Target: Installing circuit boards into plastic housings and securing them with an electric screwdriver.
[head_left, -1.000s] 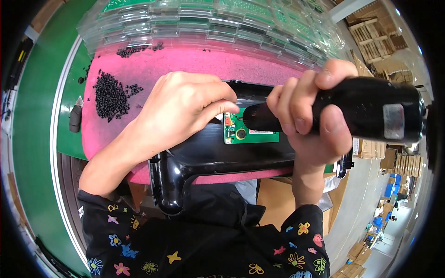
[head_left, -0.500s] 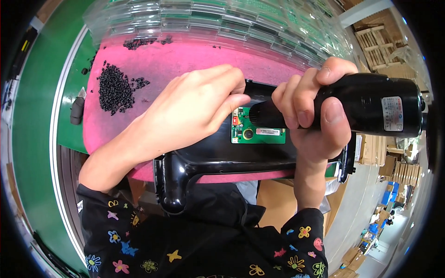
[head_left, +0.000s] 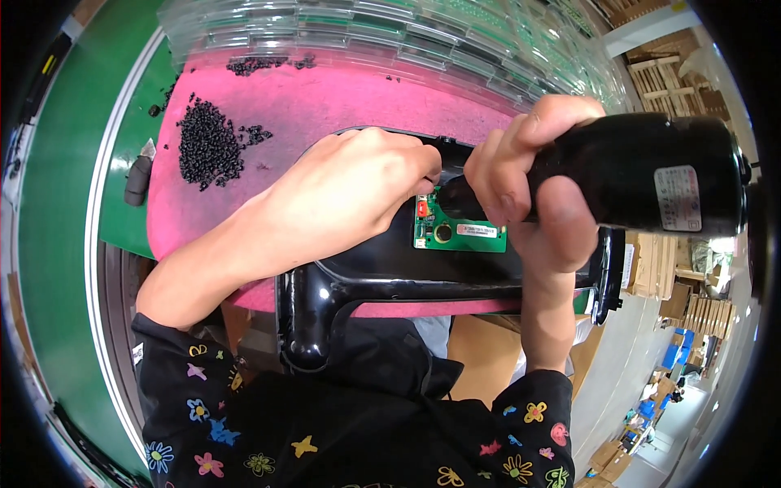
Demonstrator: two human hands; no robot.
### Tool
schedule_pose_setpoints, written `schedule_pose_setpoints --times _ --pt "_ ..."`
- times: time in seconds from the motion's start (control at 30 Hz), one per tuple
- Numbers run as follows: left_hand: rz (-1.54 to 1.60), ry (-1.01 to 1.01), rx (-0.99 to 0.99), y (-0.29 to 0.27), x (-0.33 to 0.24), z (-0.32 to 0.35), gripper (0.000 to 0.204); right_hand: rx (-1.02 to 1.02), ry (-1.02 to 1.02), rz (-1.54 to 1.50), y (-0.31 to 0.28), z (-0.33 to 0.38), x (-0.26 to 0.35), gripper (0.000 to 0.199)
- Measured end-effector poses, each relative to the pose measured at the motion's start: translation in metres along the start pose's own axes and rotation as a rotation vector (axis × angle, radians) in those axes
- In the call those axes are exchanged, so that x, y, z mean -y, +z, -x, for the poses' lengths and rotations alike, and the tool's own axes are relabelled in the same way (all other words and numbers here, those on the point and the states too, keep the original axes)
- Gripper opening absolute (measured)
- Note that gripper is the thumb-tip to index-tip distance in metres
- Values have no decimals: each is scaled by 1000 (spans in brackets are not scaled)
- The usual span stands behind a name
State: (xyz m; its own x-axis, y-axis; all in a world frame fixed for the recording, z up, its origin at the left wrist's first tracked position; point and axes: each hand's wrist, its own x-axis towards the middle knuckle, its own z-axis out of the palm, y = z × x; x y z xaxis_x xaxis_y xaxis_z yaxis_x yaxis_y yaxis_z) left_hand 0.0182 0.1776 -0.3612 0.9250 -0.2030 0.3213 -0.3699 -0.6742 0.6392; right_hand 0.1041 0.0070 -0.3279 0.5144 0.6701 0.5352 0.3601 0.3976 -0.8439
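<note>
My right hand (head_left: pixel 529 191) grips a thick black electric screwdriver (head_left: pixel 651 175), whose tip points down at a small green circuit board (head_left: pixel 460 236). The board sits inside a glossy black plastic housing (head_left: pixel 390 272) that lies across a pink mat (head_left: pixel 325 106). My left hand (head_left: pixel 342 191) rests on the housing with its fingertips pinched together at the board's upper left corner, right beside the tool's tip. Whether a screw is between those fingers is hidden.
A pile of small black screws (head_left: pixel 207 142) lies on the mat's left part, with more (head_left: pixel 264 63) scattered at the far edge. Stacked clear plastic trays (head_left: pixel 390 41) stand behind the mat. A green bench surface (head_left: pixel 65 179) runs along the left. Wooden pallets (head_left: pixel 651 73) are at far right.
The view has shifted, so housing and hands now sit lower and closer. My left hand's fingers have drawn in toward the board's corner, and the screwdriver's tip stays on the board.
</note>
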Motion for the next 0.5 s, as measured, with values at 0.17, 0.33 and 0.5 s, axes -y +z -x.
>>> schedule_pose_setpoints --times 0.17,0.33,0.5 --pt "43 20 -13 3 3 0 16 -59 28 -44 0 3 2 33" --pt "-54 28 89 0 2 3 15 -206 -27 -113 3 15 11 35" --pt "-23 69 59 2 0 0 15 -41 -185 -301 -14 20 31 41"
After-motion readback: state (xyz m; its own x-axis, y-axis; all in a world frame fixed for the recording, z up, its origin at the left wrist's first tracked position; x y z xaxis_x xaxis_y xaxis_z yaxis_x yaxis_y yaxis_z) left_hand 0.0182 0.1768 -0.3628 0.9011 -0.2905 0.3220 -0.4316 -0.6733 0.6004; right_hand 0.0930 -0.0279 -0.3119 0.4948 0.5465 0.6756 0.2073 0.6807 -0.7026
